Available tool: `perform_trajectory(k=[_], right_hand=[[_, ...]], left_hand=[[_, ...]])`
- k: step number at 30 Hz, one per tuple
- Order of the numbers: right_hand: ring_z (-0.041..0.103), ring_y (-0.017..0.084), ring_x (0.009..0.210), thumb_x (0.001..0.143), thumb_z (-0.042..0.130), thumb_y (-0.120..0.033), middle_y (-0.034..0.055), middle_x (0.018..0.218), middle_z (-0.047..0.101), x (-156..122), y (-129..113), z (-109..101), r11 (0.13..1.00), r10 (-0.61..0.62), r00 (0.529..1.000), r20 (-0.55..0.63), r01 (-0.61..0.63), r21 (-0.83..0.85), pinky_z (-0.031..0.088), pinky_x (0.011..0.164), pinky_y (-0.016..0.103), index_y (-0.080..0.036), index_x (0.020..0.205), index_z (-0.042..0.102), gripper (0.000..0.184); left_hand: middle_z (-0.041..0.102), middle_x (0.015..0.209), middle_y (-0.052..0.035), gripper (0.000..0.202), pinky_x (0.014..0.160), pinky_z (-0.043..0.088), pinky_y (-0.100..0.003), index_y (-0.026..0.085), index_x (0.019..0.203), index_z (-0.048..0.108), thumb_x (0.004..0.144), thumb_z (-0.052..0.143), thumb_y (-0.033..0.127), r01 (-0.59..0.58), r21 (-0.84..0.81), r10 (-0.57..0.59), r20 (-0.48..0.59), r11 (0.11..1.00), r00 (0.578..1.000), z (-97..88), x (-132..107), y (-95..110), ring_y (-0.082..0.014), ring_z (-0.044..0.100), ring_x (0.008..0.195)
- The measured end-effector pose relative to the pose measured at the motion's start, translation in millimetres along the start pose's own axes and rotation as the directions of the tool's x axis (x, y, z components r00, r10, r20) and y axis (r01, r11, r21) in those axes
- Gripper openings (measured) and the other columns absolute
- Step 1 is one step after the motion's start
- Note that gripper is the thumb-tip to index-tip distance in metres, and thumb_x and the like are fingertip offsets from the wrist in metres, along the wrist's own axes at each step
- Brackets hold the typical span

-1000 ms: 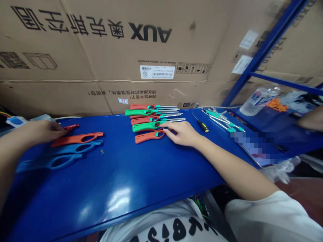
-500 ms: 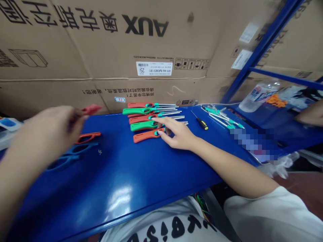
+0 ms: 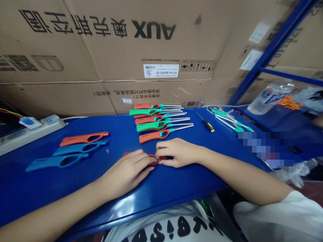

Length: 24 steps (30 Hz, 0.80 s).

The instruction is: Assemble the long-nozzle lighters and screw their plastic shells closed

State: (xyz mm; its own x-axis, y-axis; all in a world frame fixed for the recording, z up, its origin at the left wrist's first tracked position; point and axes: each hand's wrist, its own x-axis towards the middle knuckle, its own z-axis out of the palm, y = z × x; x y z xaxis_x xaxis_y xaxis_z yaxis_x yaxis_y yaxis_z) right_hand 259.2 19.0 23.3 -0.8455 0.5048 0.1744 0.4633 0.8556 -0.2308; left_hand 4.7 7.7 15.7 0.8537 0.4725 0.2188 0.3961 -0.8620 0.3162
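Note:
A red lighter handle [image 3: 153,163] lies low over the front of the table, largely covered by fingers. My left hand [image 3: 127,171] is closed around its grip end. At the trigger-loop end, my right hand [image 3: 178,153] pinches it with thumb and fingertips. Just behind my right hand, an orange lighter [image 3: 151,136] with a metal tube stands first in a row of several red and green ones, such as a green lighter [image 3: 148,126]. On the left lie an orange handle [image 3: 74,139] and two blue ones, the nearer blue handle [image 3: 47,163] included, all without tubes.
A yellow-black screwdriver [image 3: 208,126] lies right of the lighters. Beyond it are several metal tubes with teal ends [image 3: 229,121]. A power strip [image 3: 50,122] is at the left, a clear bottle [image 3: 267,97] at the right. A large cardboard box [image 3: 113,67] walls the back.
My left hand has come from the left to the middle front with the red handle. My right hand has left the row of lighters, moved toward me and taken hold of the same handle.

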Motion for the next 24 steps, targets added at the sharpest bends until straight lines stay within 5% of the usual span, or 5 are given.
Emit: perform_trajectory(k=[10, 16, 24], right_hand=[[0.057, 0.014, 0.078, 0.093, 0.064, -0.04, 0.0026, 0.089, 0.062, -8, 5, -17, 0.998, 0.048, 0.998, 0.027, -0.047, -0.03, 0.04, 0.065, 0.026, -0.018, 0.077, 0.061, 0.028], [0.06, 0.016, 0.081, 0.099, 0.058, -0.037, 0.0045, 0.09, 0.065, -13, 11, -26, 0.991, 0.115, 0.993, -0.013, -0.116, -0.072, 0.041, 0.068, 0.026, -0.017, 0.083, 0.064, 0.026], [0.05, 0.015, 0.067, 0.102, 0.049, -0.03, 0.0034, 0.075, 0.059, -23, 26, -42, 0.968, 0.182, 0.942, -0.283, -0.222, -0.118, 0.038, 0.065, 0.028, -0.017, 0.076, 0.061, 0.031]], left_hand=[[0.064, 0.13, -0.0101, 0.05, 0.098, 0.047, -0.045, 0.022, 0.132, 0.054, 0.09, 0.065, 0.047, 0.108, 0.19, -0.098, -0.063, 0.976, 0.993, -23.8, 3, -20, -0.0302, 0.059, 0.117], [0.066, 0.126, -0.0117, 0.053, 0.091, 0.051, -0.041, 0.02, 0.128, 0.054, 0.088, 0.065, 0.053, 0.231, 0.188, -0.228, -0.039, 0.955, 0.973, -29.1, 0, -33, -0.03, 0.065, 0.11], [0.071, 0.109, -0.0067, 0.056, 0.065, 0.049, -0.033, 0.023, 0.128, 0.054, 0.088, 0.063, 0.061, 0.312, 0.163, -0.321, 0.032, 0.936, 0.947, -36.5, 0, -28, -0.025, 0.07, 0.083]])
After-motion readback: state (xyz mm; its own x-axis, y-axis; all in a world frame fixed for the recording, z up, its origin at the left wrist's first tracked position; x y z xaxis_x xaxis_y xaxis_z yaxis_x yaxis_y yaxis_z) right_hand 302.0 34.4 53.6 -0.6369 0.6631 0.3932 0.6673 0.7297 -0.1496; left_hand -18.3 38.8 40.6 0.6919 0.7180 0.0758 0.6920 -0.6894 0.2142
